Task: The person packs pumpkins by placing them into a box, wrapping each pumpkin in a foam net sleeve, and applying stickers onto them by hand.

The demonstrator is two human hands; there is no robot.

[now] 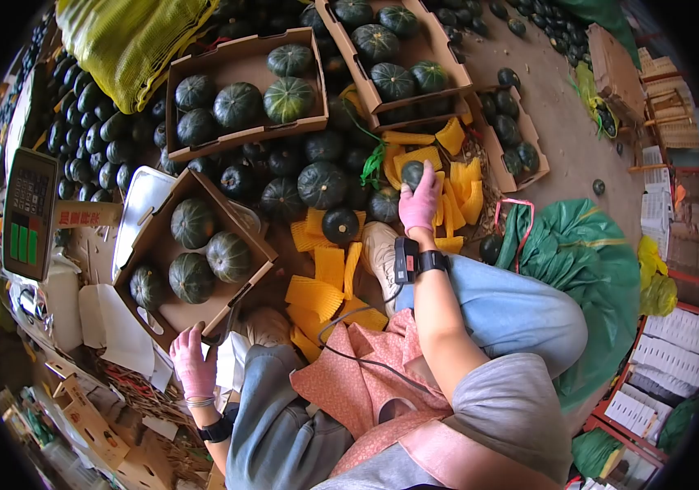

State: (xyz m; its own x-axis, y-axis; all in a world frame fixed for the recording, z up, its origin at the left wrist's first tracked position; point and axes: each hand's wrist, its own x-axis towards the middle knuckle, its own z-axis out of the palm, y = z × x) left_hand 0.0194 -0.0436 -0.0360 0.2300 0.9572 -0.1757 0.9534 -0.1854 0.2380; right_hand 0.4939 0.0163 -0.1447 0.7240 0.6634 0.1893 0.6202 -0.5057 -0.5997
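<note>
My right hand [420, 202], in a pink glove, is closed on a small dark green pumpkin [412, 173] above several yellow foam net sleeves [468, 189]. At the lower left, my left hand [193, 359], also gloved in pink, rests its fingers at the near edge of an open cardboard box [261, 260]; they look loosely bent and not gripping. Several striped green pumpkins [192, 276] lie in that box, which sits on the white platform of a scale [130, 211]. More yellow foam sleeves [317, 296] lie between my feet, beside loose pumpkins [321, 184].
Two cardboard boxes of pumpkins [249, 133] [382, 104] stand ahead, with a smaller box [539, 170] at right. The scale's display [29, 216] rises at left. A green sack [586, 245] lies by my right knee; a yellow mesh sack [125, 49] lies at upper left.
</note>
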